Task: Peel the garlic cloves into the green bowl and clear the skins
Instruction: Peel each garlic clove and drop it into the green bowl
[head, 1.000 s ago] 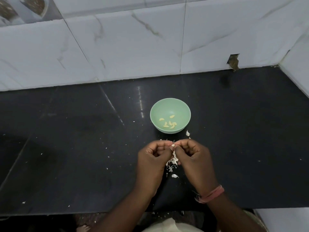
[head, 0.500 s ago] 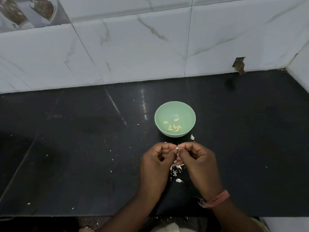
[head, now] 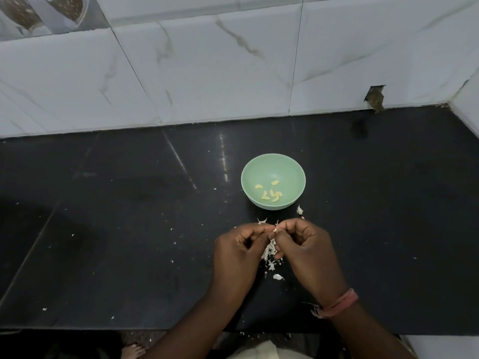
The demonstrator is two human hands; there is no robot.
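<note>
Peeling is the step in hand in the head view: the left hand (head: 239, 251) and the right hand (head: 303, 248) meet just in front of the green bowl (head: 273, 181), fingers curled, both pinching one small garlic clove (head: 275, 230) between their tips, with loose skins (head: 269, 251) hanging and lying on the black counter (head: 129, 229) beneath them. Several peeled cloves (head: 269, 194) already lie in the bowl (how much skin clings to the held one is too small to tell). The next move, as I judge it, calls for stripping the last skin and carrying the clove forward over the rim to drop it in; clearing the skins is not yet begun.
</note>
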